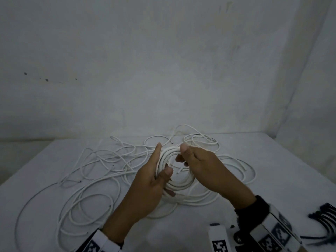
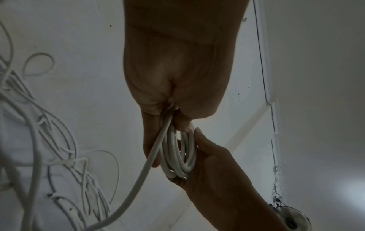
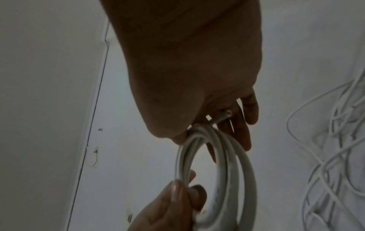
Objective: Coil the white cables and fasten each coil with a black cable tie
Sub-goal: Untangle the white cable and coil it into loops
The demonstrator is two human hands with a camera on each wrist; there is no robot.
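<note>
Dim table (image 1: 45, 171): both hands (image 1: 149, 186) (image 1: 203, 166) grip coil (image 1: 181, 184), fingers partly hidden behind it.

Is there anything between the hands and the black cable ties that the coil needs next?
Nothing visible blocks them. The black cable ties lie on the white table, right of the right hand.

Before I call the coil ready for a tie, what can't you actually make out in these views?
- Coil, head view: the left hand and right hand cover its sides, so the turn count is unclear.
- Black cable ties, head view: cut off by the right edge.
- Loose white cables: their number is unclear in the tangle.
</note>
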